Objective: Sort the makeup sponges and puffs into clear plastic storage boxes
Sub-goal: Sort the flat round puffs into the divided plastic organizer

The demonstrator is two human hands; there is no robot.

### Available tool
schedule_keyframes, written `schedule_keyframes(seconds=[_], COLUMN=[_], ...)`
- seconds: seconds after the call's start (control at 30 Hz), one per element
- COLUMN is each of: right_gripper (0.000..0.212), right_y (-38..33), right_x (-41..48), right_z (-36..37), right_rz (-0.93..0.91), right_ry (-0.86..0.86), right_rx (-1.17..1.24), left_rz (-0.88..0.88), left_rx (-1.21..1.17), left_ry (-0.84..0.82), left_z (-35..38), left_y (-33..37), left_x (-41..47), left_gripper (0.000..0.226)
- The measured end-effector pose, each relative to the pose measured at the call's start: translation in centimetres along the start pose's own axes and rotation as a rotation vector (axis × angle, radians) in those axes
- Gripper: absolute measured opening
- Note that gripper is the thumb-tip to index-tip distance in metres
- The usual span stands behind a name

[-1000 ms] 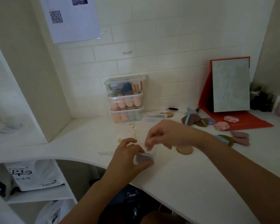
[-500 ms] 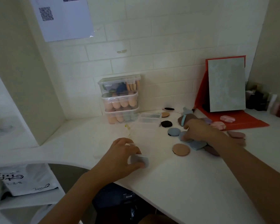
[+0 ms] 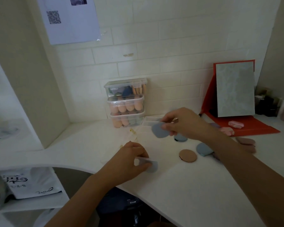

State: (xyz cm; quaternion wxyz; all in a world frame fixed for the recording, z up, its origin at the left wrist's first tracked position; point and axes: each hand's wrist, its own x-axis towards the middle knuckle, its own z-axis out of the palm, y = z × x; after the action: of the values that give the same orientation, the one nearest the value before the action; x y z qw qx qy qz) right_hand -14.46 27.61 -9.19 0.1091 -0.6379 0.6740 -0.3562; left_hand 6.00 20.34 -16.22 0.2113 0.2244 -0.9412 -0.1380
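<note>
The right hand (image 3: 184, 124) pinches a blue-grey teardrop puff (image 3: 159, 132) between thumb and fingers, just above the far end of the open clear box (image 3: 148, 122). The box's long axis runs back to the left hand (image 3: 129, 159), which grips its near end.

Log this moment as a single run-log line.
left hand: grips near end of clear plastic box | right hand: pinches blue-grey teardrop puff, lifted near box's far end | step: puff not yet boxed

Far-right bottles (image 3: 269, 105) blur together, cut by the edge. The right hand (image 3: 184, 123) hides part of its pinched blue puff (image 3: 158, 131) — the left hand (image 3: 129, 161), gripping, covers the near end of the clear box (image 3: 148, 122).
</note>
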Motion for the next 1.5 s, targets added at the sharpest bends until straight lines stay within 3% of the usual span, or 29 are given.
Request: schedule_keyframes(seconds=[0.13,0.4,0.53,0.87,1.2,1.4,1.5], right_gripper=[0.011,0.021,0.021,0.022,0.022,0.023,0.019], right_y=[-1.4,-2.5,-2.8,-2.7,-1.5,-0.8,0.0], right_x=[-0.8,-1.7,-1.8,-2.2,-1.8,-1.4,-0.9], right_z=[2.3,3.9,3.7,5.2,4.8,2.3,-0.5], right_rz=[-0.043,-0.064,-0.095,-0.103,0.009,0.078,0.136], right_ry=[-0.100,-0.098,-0.123,-0.196,-0.300,-0.491,-0.376], right_rx=[-0.011,-0.248,-0.294,-0.410,-0.132,0.038,0.165], left_rz=[0.013,-0.125,-0.113,-0.161,-0.146,-0.108,-0.091], left_rx=[0.014,-0.069,-0.096,-0.161,-0.181,-0.190,-0.203], left_ry=[0.014,0.032,0.055,0.201,0.150,0.150,0.168], left_z=[0.1,0.3,0.3,0.6,0.8,1.2,1.6], left_y=[0.0,-0.4,-0.4,-0.1,-0.2,-0.2,-0.4], left_x=[0.0,0.2,0.4,-0.2,-0.3,-0.7,-0.7], left_gripper=[0.019,0.020,0.018,0.027,0.030,0.027,0.020])
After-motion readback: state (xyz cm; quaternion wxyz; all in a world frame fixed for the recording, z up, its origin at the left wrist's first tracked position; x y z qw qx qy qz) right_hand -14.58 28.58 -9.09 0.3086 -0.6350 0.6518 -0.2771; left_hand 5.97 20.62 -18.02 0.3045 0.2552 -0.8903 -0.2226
